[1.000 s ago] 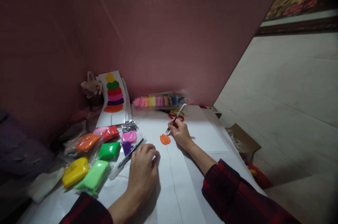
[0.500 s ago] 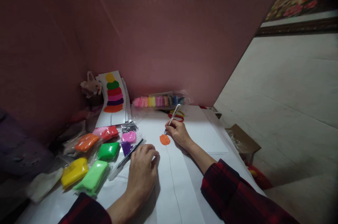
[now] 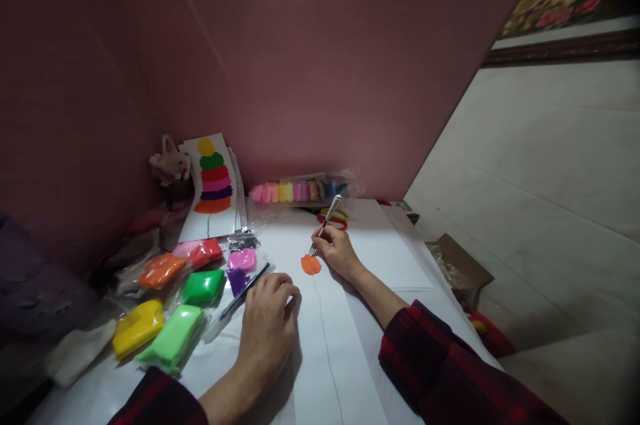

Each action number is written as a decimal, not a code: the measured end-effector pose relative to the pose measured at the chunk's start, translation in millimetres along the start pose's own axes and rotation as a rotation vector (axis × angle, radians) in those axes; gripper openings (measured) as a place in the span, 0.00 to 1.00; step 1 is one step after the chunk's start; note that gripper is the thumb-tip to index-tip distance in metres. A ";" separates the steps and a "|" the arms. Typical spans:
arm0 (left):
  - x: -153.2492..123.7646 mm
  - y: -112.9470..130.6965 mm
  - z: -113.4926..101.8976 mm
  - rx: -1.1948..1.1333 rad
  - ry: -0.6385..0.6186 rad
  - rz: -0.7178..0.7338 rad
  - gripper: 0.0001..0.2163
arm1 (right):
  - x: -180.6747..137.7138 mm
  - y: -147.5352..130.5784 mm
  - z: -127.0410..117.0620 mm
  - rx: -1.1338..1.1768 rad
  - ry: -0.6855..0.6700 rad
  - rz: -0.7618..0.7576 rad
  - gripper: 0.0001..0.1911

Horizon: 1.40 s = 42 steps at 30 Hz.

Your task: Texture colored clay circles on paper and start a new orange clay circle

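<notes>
My right hand (image 3: pixel 337 251) is closed around a small fork (image 3: pixel 333 209) with a pale, dark-marked handle pointing up and away. Its tines are at the upper edge of a flat orange clay patch (image 3: pixel 311 265); whether they press into it I cannot tell. The patch lies on a white paper strip (image 3: pixel 313 345), at the top of a long drawn line. My left hand (image 3: pixel 270 318) rests at the strip's left edge, fingers loosely bent and nothing visible in them. Just left of it lies a dark pen (image 3: pixel 245 293).
Several bagged clay blocks, among them a yellow one (image 3: pixel 139 328) and a light green one (image 3: pixel 173 338), lie at left. A sheet with stacked coloured shapes (image 3: pixel 215 178) leans behind them. Red-and-yellow-handled scissors (image 3: pixel 335 219) and a pack of coloured clay (image 3: pixel 300 191) lie by the wall.
The view has shifted very slightly. Both hands keep nearly the same places, with the fork still at the orange clay patch.
</notes>
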State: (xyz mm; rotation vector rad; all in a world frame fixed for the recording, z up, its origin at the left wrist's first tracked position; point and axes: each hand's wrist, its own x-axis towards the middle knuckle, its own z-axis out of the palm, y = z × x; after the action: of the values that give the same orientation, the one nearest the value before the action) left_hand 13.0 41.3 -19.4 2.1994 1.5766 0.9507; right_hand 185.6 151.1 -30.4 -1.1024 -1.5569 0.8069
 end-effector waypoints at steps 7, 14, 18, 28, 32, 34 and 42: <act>0.2 0.0 0.1 0.001 -0.006 -0.008 0.09 | -2.1 0.7 2.7 -0.067 -0.041 -0.013 0.03; 0.5 0.4 1.5 0.000 -0.010 -0.012 0.09 | -2.4 0.2 4.3 -0.184 0.003 -0.047 0.04; 0.6 0.0 1.7 0.001 -0.010 -0.012 0.08 | -3.0 -1.5 5.2 -0.213 0.040 -0.065 0.04; -0.2 -1.2 2.6 0.014 -0.004 -0.009 0.08 | -5.0 -6.5 8.2 -0.289 0.048 -0.082 0.04; 0.0 -0.3 2.4 0.015 -0.004 -0.013 0.08 | -4.9 -7.1 8.4 -0.304 0.037 -0.086 0.04; 0.0 0.0 2.3 0.014 -0.004 -0.015 0.08 | -4.6 -7.8 8.9 -0.317 0.032 -0.084 0.04; -1.0 0.0 2.7 0.011 -0.016 -0.019 0.08 | -6.7 -13.3 13.7 -0.314 0.030 -0.103 0.05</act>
State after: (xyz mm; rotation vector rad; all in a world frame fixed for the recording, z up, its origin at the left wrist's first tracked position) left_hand 14.5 40.8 -21.7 2.1902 1.5966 0.9195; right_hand 169.5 140.6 -24.2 -1.2395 -1.7390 0.4847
